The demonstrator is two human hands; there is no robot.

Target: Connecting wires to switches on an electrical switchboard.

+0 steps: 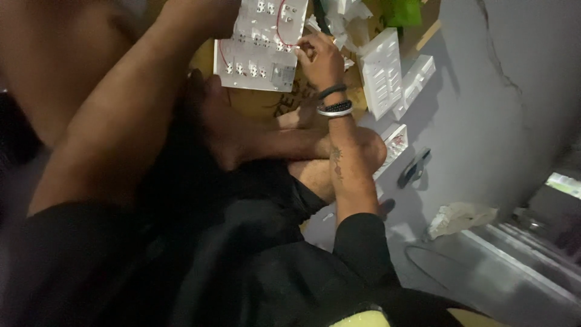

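Observation:
A white switch panel (257,60) with rows of small terminals and thin red wires lies back side up on brown cardboard (266,100) between my legs. My right hand (318,57), with dark bracelets on the wrist, pinches something small at the panel's right edge, where a red wire (279,27) loops. My left hand (200,15) rests on the panel's upper left corner, fingers curled over its edge. What the right fingers grip is too small to tell.
Several more white switch plates (382,72) and white wrappers (345,18) lie right of the panel. A dark tool (414,168) lies on the grey floor, and a crumpled white cloth (460,217) beside a metal door track (520,260). My crossed legs fill the middle.

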